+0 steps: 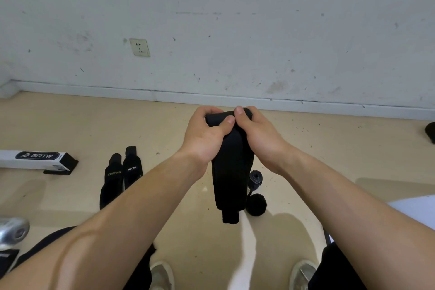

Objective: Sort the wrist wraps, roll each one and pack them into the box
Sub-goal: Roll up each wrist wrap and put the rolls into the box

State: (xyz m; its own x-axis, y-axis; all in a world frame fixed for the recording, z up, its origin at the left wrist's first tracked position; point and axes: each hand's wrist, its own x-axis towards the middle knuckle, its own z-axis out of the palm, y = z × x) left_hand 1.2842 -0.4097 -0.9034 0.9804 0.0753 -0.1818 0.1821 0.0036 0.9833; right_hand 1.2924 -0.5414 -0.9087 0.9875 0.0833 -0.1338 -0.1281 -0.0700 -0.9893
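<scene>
Five black wrist wraps in view. One, the held wrap (pixel 231 172), up in the air at centre, above the floor (pixel 329 148), top end bunched between both hands, the rest hanging straight down.

Two flat on the floor at left, side by side: the left flat wrap (pixel 111 179), lettered XUEYING, and the right flat wrap (pixel 132 167), close along their long edges.

Two rolled up on the floor just right of the hanging end: the far roll (pixel 256 178) and the near roll (pixel 257 205), close together; cannot tell whether touching.

One box (pixel 35 160), long and white with a black BRTW label, lying on the floor at the left edge, black at its right end, well apart from the held wrap.

Two hands. Left hand (pixel 204 134) curled tight round the top of the held wrap, thumb pressed across the fabric. Right hand (pixel 259 134) clenched on the same end, thumb on top, just beside the left thumb.

Two pale shoes at the near edge: left shoe (pixel 162 275), right shoe (pixel 302 273). One wall socket (pixel 139 47) on the far wall.
</scene>
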